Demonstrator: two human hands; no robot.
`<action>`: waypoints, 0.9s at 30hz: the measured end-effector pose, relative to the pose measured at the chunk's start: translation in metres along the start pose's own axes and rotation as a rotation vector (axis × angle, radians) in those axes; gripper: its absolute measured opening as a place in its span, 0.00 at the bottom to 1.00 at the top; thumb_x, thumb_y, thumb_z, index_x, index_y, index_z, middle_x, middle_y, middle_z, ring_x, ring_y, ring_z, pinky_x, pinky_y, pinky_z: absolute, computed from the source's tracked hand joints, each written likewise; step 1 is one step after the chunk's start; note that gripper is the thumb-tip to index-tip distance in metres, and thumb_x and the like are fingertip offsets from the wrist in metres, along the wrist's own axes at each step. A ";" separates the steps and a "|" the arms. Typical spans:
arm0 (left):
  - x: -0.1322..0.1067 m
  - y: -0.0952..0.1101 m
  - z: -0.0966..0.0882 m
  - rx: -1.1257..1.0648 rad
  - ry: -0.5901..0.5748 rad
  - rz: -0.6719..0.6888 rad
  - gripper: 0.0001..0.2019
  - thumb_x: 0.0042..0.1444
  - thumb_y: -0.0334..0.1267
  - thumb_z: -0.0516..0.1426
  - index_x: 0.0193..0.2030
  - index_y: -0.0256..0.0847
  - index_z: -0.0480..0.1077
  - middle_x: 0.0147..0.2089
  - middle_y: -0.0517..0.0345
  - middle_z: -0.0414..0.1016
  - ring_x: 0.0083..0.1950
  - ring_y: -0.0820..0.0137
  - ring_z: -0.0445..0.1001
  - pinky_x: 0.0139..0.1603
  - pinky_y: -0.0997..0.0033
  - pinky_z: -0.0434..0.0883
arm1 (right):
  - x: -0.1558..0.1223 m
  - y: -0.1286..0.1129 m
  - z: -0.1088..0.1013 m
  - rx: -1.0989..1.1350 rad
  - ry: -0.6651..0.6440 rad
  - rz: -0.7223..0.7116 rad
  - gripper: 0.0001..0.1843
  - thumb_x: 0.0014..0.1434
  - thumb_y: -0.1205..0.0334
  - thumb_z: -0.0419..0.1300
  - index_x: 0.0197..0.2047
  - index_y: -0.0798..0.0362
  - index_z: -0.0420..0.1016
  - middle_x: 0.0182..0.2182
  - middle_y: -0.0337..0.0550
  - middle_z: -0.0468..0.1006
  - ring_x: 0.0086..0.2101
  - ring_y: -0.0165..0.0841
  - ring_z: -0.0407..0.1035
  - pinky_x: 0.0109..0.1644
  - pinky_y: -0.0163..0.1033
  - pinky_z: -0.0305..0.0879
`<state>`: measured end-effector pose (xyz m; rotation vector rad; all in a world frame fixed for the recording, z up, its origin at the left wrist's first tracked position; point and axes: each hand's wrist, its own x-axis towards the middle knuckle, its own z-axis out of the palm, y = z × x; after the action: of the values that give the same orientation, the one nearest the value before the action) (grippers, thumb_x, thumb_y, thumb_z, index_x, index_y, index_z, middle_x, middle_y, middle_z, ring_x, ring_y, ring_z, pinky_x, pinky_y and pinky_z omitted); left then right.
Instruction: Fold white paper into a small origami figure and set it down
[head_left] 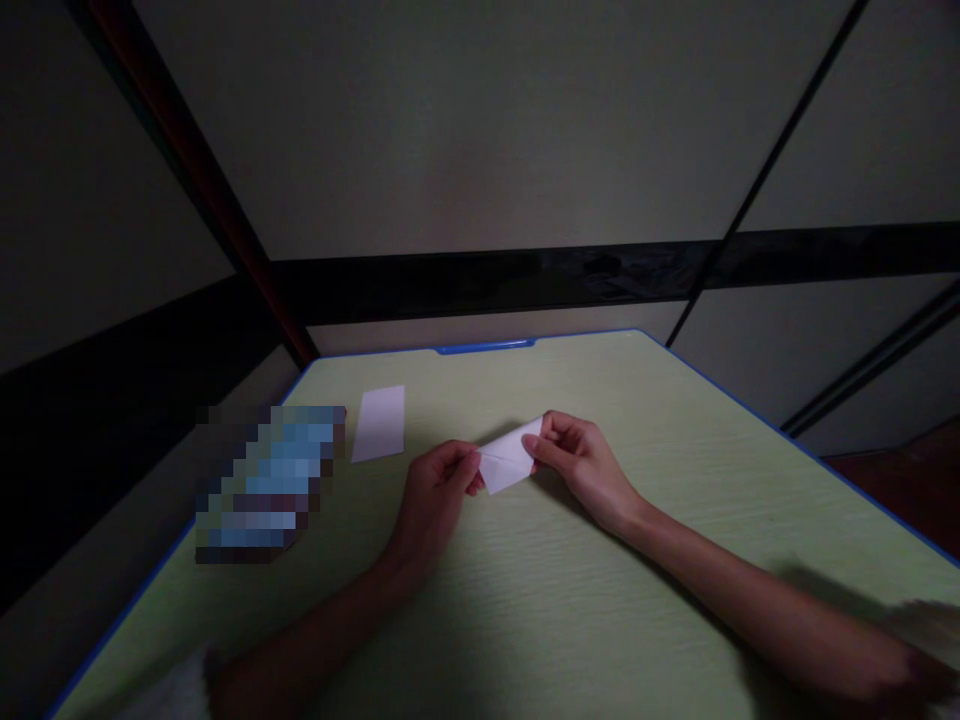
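A small folded piece of white paper is held up just above the table, tilted, with a crease or flap edge running across it. My left hand pinches its left end between thumb and fingers. At the right end, my right hand grips it with the thumb on the near face and the fingers behind. Those fingers are partly hidden by the paper. A second white sheet lies flat on the table, to the left of and beyond my left hand.
The pale green table has a blue edge and a blue handle-like strip at its far side. A pixelated bluish rectangular thing lies on the left; its kind is blurred out. Light panels with a dark band stand behind the table.
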<state>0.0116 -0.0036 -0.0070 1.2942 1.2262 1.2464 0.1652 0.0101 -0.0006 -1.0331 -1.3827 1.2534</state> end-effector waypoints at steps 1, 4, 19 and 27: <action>0.001 -0.001 0.000 -0.030 -0.012 -0.009 0.07 0.42 0.35 0.53 0.19 0.36 0.67 0.16 0.64 0.64 0.20 0.77 0.61 0.23 0.77 0.59 | 0.000 0.000 0.000 0.006 -0.002 0.002 0.14 0.44 0.58 0.59 0.18 0.55 0.59 0.14 0.32 0.62 0.17 0.23 0.52 0.22 0.31 0.46; 0.001 0.000 -0.001 -0.087 -0.094 -0.037 0.09 0.43 0.37 0.53 0.20 0.35 0.67 0.16 0.62 0.65 0.19 0.76 0.63 0.22 0.76 0.61 | -0.001 -0.002 0.002 0.025 -0.021 0.019 0.13 0.43 0.60 0.60 0.18 0.55 0.59 0.14 0.32 0.62 0.17 0.22 0.52 0.22 0.31 0.46; 0.000 0.007 0.002 0.015 -0.349 -0.217 0.08 0.45 0.37 0.54 0.23 0.34 0.70 0.17 0.60 0.70 0.17 0.73 0.70 0.15 0.79 0.64 | -0.004 -0.004 0.002 0.068 -0.136 0.072 0.11 0.39 0.63 0.63 0.17 0.57 0.63 0.14 0.33 0.64 0.17 0.22 0.56 0.22 0.31 0.51; -0.001 0.008 0.003 0.005 -0.289 -0.190 0.07 0.44 0.36 0.55 0.22 0.34 0.71 0.17 0.60 0.71 0.17 0.73 0.70 0.16 0.78 0.65 | -0.003 -0.004 0.002 0.091 -0.122 0.079 0.10 0.39 0.63 0.62 0.18 0.57 0.64 0.16 0.34 0.66 0.18 0.23 0.58 0.23 0.31 0.53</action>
<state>0.0152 -0.0053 0.0008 1.2784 1.1148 0.8872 0.1641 0.0061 0.0026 -0.9701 -1.3741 1.4445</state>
